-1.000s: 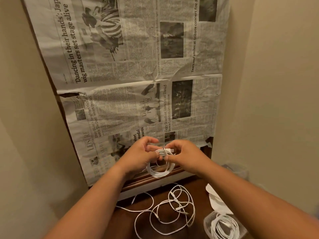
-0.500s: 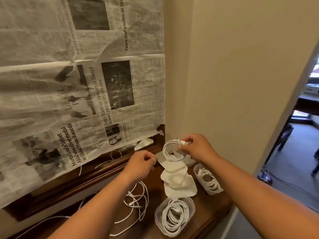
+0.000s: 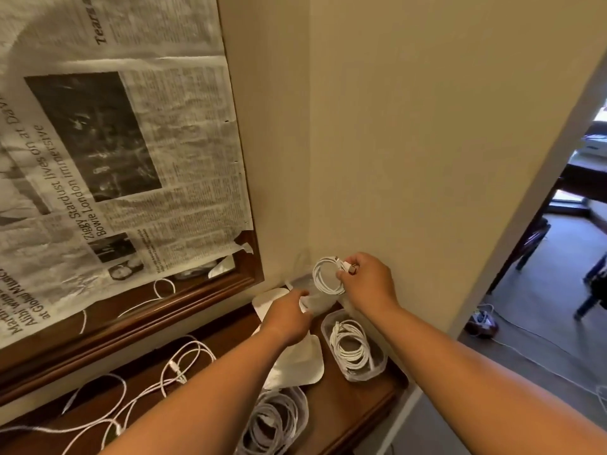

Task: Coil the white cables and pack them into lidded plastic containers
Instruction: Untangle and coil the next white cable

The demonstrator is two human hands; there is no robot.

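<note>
Surface: dark wooden shelf [image 3: 345,405].
Right hand [image 3: 368,284]: my fingers pinch coiled white cable [image 3: 323,277] (aloft).
Left hand [image 3: 289,315]: reached forward, gripping clear plastic container [image 3: 317,302].

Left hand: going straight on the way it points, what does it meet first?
Likely the clear container in the corner: the left hand points up-right at it, seemingly touching its near rim. The wall lies behind. Depth is unclear.

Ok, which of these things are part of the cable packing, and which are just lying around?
In the job: coiled cable in the right hand, clear tub in the left hand, filled tubs, lids, loose cables.
Lying about: newspaper, wooden frame, chair.
</note>
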